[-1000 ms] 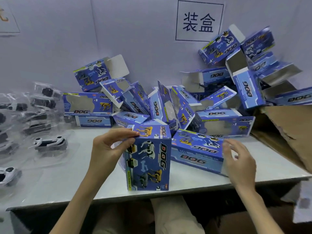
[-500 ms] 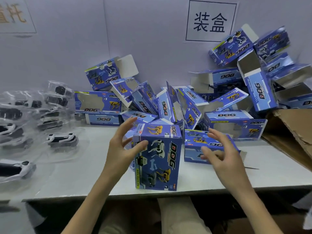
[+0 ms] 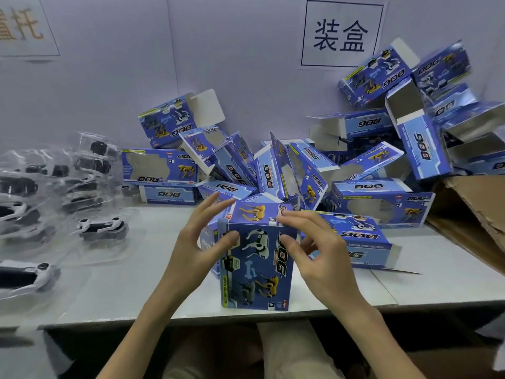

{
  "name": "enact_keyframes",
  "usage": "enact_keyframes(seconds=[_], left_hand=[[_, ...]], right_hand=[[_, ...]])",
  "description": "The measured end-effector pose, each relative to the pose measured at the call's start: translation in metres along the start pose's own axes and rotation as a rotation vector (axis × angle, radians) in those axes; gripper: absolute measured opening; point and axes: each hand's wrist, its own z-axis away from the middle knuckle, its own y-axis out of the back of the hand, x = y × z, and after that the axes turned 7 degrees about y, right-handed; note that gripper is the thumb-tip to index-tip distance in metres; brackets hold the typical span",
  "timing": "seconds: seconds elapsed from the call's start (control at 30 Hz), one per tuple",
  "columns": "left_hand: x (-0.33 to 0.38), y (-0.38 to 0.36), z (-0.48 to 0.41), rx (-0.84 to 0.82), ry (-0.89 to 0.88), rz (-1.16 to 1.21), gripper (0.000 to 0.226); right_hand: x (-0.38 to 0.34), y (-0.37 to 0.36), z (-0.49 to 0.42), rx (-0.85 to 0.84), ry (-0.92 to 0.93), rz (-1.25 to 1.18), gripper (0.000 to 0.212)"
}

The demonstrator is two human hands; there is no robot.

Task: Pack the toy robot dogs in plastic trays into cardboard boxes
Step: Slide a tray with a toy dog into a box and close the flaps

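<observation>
Left hand [image 3: 195, 243] spread loosely, thumb against the upright box [image 3: 258, 272], we pinch its top edge with our right hand [image 3: 321, 259].

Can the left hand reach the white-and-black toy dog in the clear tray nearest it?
Probably yes. The left hand rests on the upright blue cardboard box; the white-and-black toy dog in its clear plastic tray lies to its left, only bare white table between.

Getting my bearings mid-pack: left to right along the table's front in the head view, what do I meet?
Trayed toy dog → left hand → upright box → right hand → brown cardboard
</observation>
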Motion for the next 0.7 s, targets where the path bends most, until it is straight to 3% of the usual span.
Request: enact_keyframes(seconds=[0.07,0.13,0.27,0.4,0.47,0.57,0.63,0.67,0.7], left_hand=[[0.002,-0.001,-0.001,-0.02,-0.026,0.053,0.034],[0.001,-0.003,-0.002,-0.047,0.016,0.093,0.032],[-0.005,-0.003,-0.002,-0.085,0.15,0.183,0.07],[0.004,0.001,-0.005,-0.156,0.229,0.191,0.072],[0.014,0.002,-0.001,-0.109,0.194,0.13,0.081],[0.035,-0.001,0.02,-0.073,0.003,0.02,0.093],[0.051,-0.009,0.038,-0.074,-0.181,-0.073,0.094],[0.059,-0.013,0.046,-0.072,-0.291,-0.143,0.09],[0.065,-0.017,0.053,-0.064,-0.396,-0.224,0.085]], right_hand=[[0.001,-0.004,-0.003,0.066,-0.003,-0.026,0.028],[-0.001,-0.007,-0.004,0.079,-0.025,-0.06,0.023],[-0.002,-0.008,-0.004,0.081,-0.048,-0.138,0.019],[-0.002,-0.003,-0.004,0.054,-0.055,-0.147,0.017],[-0.004,0.007,-0.001,0.051,-0.195,-0.321,0.014],[-0.009,0.034,0.002,0.206,-0.545,-0.802,0.035],[-0.01,0.049,0.002,0.17,-0.708,-0.746,0.041],[-0.011,0.055,0.002,0.043,-0.777,-0.69,0.06],[-0.011,0.063,0.006,-0.062,-0.847,-0.66,0.094]])
